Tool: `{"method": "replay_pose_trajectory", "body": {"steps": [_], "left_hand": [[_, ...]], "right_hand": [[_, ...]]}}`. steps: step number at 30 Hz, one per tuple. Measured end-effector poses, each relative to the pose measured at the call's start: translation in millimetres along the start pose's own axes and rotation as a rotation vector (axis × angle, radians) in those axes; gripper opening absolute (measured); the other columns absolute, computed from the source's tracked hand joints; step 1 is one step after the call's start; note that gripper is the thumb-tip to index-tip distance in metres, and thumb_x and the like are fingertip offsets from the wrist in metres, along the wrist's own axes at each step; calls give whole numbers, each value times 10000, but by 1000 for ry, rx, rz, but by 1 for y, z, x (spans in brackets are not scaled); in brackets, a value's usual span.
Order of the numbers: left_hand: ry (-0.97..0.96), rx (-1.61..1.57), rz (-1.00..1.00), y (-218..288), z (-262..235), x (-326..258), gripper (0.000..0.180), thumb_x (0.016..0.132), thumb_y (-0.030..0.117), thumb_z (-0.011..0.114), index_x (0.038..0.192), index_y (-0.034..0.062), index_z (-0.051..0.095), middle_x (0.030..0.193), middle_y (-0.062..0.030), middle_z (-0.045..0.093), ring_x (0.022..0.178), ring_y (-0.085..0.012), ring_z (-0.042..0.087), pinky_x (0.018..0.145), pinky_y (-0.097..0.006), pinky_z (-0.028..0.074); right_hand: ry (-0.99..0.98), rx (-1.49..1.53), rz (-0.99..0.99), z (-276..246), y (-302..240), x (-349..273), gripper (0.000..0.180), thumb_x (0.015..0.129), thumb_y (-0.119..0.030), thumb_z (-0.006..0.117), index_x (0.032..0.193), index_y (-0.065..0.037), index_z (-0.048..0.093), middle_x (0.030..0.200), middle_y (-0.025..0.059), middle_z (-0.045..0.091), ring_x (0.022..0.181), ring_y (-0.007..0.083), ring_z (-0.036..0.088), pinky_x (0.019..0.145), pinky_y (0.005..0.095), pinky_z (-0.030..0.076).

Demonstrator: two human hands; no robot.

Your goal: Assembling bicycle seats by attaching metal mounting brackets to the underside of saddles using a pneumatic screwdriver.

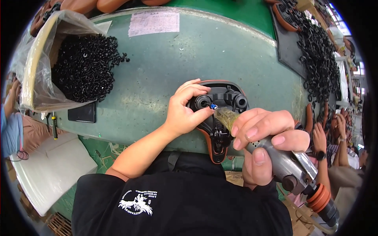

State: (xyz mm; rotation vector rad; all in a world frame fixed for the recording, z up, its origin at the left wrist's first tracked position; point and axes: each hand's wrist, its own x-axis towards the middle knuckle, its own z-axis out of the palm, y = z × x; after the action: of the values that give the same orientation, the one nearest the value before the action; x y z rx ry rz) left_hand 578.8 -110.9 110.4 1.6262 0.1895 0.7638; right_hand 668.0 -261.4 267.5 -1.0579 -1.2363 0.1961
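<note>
A bicycle saddle with a brown rim lies underside up near the table's front edge, its narrow nose toward me. Two round black spring-like fittings show at its wide end. My left hand is closed around the saddle's left side, with the thumb beside the left fitting. My right hand grips a grey pneumatic screwdriver, its front wrapped in yellowish clear tape. The tool's blue tip is at the left fitting, close to my left thumb. Whether a screw sits under the tip I cannot tell.
A plastic-lined box on the left spills a heap of small black screws. A dark flat slab and a paper sheet lie on the green table. Black linked parts are piled right. Other people work at both sides.
</note>
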Motion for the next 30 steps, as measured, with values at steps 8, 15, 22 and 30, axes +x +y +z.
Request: {"method": "replay_pose_trajectory", "body": {"steps": [8, 15, 22, 30], "left_hand": [[87, 63, -3, -2, 1, -3, 338, 683, 118, 822, 985, 22, 706, 1088, -100, 766, 1199, -371, 678, 1140, -494, 491], [64, 84, 15, 0, -5, -9, 350, 736, 142, 879, 1011, 23, 699, 1103, -91, 774, 1155, -309, 703, 1165, -489, 474], [44, 72, 23, 0, -5, -5, 354, 723, 142, 862, 1009, 24, 690, 1117, -97, 768, 1199, -339, 685, 1149, -488, 484], [-104, 147, -54, 7, -17, -11, 459, 712, 222, 889, 1072, 37, 673, 1171, -130, 725, 1270, -419, 613, 1118, -496, 486]], "right_hand": [[-251, -103, 57, 21, 9, 14, 287, 945, -32, 649, 1135, -104, 447, 990, 160, 631, 716, 235, 650, 700, 437, 599], [-272, -105, 46, 39, 22, 16, 288, 851, -9, 731, 1048, -66, 530, 862, 148, 709, 625, 266, 692, 588, 379, 612], [-249, -136, 144, 37, 34, 18, 202, 927, 4, 667, 979, -70, 487, 820, 139, 668, 678, 263, 653, 705, 441, 582], [-226, -122, 184, 31, 20, 15, 254, 936, -34, 674, 1124, -77, 508, 1074, 234, 688, 697, 213, 665, 714, 415, 583]]}}
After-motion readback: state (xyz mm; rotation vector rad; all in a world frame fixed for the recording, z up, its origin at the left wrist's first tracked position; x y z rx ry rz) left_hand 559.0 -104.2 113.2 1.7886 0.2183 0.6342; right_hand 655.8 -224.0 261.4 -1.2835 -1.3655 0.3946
